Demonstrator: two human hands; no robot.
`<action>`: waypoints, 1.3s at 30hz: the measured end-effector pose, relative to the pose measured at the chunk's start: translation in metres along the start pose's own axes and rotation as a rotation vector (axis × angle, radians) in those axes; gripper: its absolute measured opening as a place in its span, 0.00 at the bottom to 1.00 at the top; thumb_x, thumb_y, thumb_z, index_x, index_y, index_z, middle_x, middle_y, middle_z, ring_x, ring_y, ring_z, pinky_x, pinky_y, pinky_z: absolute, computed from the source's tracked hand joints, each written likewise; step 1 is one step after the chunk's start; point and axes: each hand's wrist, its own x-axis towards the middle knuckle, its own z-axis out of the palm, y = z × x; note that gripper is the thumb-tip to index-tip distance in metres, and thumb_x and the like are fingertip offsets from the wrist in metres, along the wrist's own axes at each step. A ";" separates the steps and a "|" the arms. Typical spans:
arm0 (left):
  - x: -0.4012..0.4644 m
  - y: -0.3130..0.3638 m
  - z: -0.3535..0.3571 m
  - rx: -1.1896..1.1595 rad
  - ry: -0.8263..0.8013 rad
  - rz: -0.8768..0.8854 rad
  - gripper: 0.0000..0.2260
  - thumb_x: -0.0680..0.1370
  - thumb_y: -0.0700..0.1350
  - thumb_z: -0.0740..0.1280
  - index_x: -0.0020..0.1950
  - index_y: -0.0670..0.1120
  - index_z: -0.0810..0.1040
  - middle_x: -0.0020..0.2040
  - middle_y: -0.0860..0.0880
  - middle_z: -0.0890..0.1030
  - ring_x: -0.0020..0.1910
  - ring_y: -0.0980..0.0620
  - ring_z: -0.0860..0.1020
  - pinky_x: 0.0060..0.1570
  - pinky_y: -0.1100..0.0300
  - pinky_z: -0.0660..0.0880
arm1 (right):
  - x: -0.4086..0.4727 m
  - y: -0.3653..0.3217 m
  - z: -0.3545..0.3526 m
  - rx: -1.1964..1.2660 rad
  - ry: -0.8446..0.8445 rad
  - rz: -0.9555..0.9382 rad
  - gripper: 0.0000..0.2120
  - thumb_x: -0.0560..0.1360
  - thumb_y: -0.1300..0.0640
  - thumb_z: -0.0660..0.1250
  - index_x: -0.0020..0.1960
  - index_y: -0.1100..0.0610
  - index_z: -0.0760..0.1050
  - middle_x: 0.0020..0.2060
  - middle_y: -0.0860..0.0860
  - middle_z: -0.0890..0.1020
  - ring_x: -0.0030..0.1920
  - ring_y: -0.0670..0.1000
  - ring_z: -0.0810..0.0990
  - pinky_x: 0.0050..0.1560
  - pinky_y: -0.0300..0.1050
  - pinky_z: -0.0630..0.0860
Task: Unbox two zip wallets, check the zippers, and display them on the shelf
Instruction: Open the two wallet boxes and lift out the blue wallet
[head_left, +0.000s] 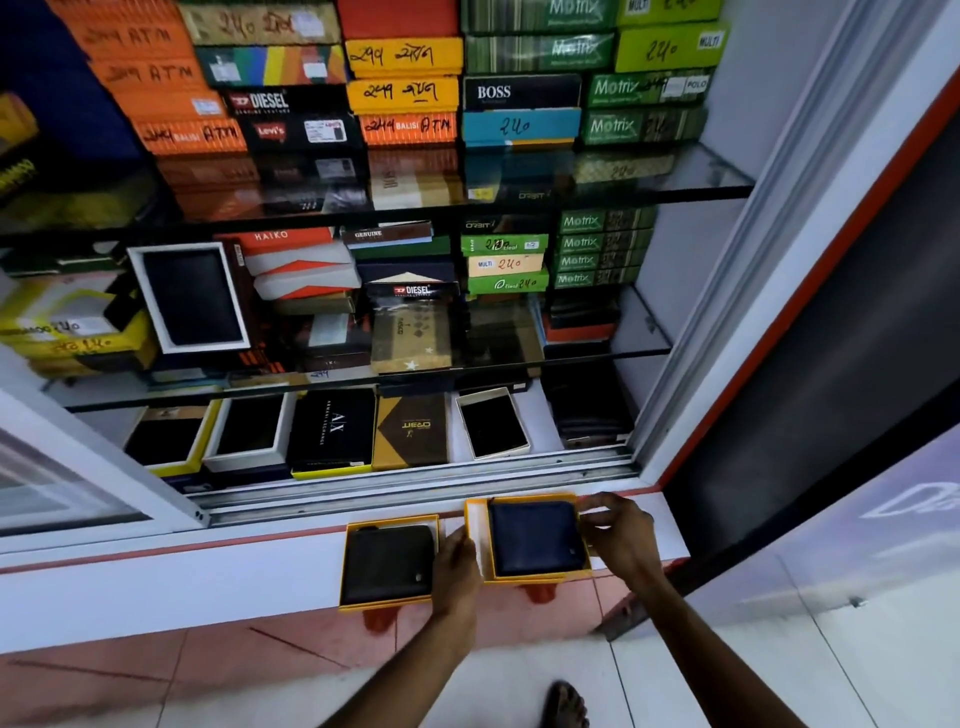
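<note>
White cabinet ledge (260, 582) bears two yellow cardboard boxes: left box (349, 566) holds a black zip wallet (389, 564), right box (475, 540) a navy zip wallet (535, 538). Left hand (457, 566) fingers lie together against the right box's side; right hand (621, 535) fingertips pinch its far corner.

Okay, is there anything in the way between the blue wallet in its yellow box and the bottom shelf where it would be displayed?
Little is visible. The blue wallet sits in its yellow box on the ledge, held by the left hand and right hand. Only the low door track lies between it and the bottom shelf, where the white open box takes space.
</note>
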 end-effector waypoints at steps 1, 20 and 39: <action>-0.002 0.003 0.001 0.088 -0.027 0.019 0.12 0.81 0.40 0.59 0.63 0.45 0.75 0.62 0.48 0.75 0.62 0.46 0.73 0.62 0.56 0.68 | 0.000 -0.001 0.004 -0.021 0.010 -0.023 0.08 0.72 0.67 0.72 0.49 0.59 0.84 0.43 0.55 0.88 0.39 0.47 0.85 0.45 0.39 0.82; 0.027 0.016 0.006 0.165 -0.222 -0.223 0.32 0.72 0.68 0.60 0.69 0.50 0.69 0.70 0.47 0.73 0.66 0.44 0.72 0.69 0.47 0.68 | 0.007 -0.034 0.039 -0.311 -0.146 0.119 0.20 0.74 0.46 0.65 0.59 0.58 0.78 0.60 0.58 0.79 0.63 0.61 0.75 0.62 0.53 0.71; 0.019 0.104 -0.036 0.217 -0.510 0.233 0.10 0.76 0.46 0.69 0.50 0.41 0.84 0.44 0.47 0.86 0.42 0.54 0.82 0.42 0.64 0.77 | -0.019 -0.086 -0.036 0.334 -0.273 -0.143 0.10 0.71 0.59 0.76 0.44 0.55 0.75 0.40 0.54 0.81 0.40 0.55 0.82 0.44 0.55 0.82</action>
